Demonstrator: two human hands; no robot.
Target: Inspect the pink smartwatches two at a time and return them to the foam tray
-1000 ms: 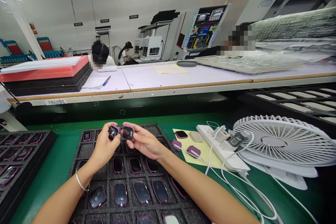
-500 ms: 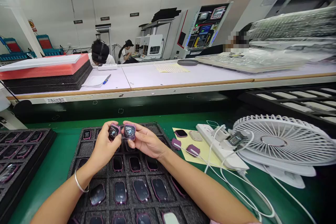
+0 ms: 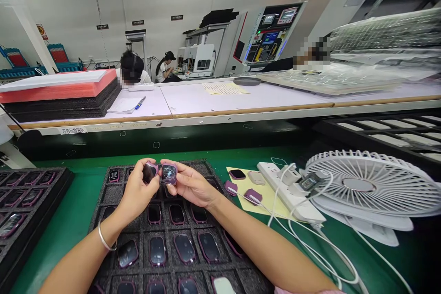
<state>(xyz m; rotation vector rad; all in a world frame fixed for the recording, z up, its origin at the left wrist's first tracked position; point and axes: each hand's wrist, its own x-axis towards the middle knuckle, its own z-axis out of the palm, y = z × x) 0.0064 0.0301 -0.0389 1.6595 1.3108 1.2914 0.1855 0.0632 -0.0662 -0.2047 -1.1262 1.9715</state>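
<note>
Over the far part of a black foam tray (image 3: pixel 113 192), both hands hold purple-framed smartwatches side by side. My left hand (image 3: pixel 136 190) is closed around one smartwatch (image 3: pixel 149 172), whose screen looks dark. In my right hand (image 3: pixel 193 183) a second smartwatch (image 3: pixel 169 175) is pinched between thumb and fingers, its screen lit with small marks. Below the hands, more smartwatches (image 3: pixel 157 251) lie face up in the tray's compartments. One compartment near the front holds a pale rounded piece (image 3: pixel 223 285).
Another foam tray of smartwatches (image 3: pixel 31 195) stands left. To the right are purple charging pucks (image 3: pixel 253 196) on yellow paper, a white power strip (image 3: pixel 292 195), loose cables and a white fan (image 3: pixel 361 186). A raised shelf (image 3: pixel 193 101) runs across the back; people work beyond it.
The screen of the smartwatch in my left hand has gone from lit to dark. Both hands stay in nearly the same place.
</note>
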